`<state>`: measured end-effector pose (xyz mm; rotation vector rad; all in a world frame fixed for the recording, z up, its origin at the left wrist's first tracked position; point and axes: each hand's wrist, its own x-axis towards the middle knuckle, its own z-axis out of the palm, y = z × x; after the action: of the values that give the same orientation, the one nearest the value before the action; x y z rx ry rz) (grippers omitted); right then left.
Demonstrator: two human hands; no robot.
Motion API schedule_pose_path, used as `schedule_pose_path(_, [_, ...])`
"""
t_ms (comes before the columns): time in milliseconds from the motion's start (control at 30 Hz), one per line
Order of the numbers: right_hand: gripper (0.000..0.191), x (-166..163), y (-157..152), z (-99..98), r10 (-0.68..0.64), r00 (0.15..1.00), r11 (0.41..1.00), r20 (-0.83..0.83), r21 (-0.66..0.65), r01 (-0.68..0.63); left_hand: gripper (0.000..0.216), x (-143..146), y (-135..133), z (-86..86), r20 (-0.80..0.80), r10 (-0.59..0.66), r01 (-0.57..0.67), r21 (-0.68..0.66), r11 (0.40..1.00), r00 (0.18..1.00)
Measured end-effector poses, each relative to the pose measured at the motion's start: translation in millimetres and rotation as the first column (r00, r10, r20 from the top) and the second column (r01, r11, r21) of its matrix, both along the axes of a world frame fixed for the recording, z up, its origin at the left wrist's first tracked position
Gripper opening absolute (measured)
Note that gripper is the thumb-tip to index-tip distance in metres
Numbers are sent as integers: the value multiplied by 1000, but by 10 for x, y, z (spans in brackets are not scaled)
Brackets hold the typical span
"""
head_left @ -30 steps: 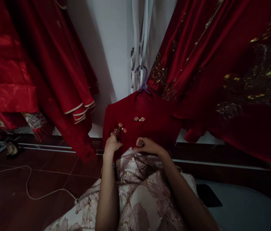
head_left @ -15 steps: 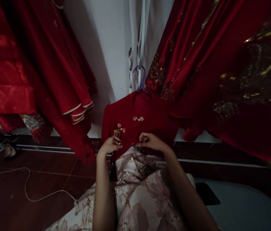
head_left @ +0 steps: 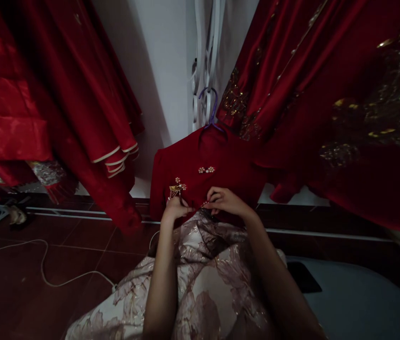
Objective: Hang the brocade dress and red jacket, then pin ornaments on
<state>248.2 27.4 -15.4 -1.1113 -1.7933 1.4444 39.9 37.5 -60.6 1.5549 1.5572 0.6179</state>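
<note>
Red top hangs on a purple hanger against the wall, its lower front over a floral skirt. Left hand pinches the cloth just below the gold clasp, grip narrow. Right hand is closed on the front edge near a small fastening; which part it holds cannot be told. Step in hand appears to be fastening the front. The next move calls for aligning both edges precisely. Pearl clasp higher up looks joined.
</note>
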Motion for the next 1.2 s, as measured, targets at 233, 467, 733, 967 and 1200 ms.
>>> schedule_pose_path(233, [38, -162, -121, 161, 21, 996, 999, -87, 48, -17, 42, 266, 29, -61, -267, 200, -143, 220, 965, 943])
schedule_pose_path(467, [34, -478, -9, -159, -173, 980, 981, -103, 74, 181, 21, -87, 46, -149, 355, -46, 55, -16, 998, 934])
schedule_pose_path(733, [28, -547, 73, -470, -265, 964, 953, -37, 143, 267, 27, -214, -1, -123, 620, 86, 27, -172, 985, 780])
schedule_pose_path(967, [23, -612, 68, -554, -370, 927, 891, -70, 258, 375, 32, -240, -18, -57, 642, 140, 2, -215, 977, 754])
schedule_pose_path(1200, [32, -571, 80, -468, -295, 948, 942, -117, 133, 309, 34, -222, -49, -3, 658, 176, -54, -201, 978, 732])
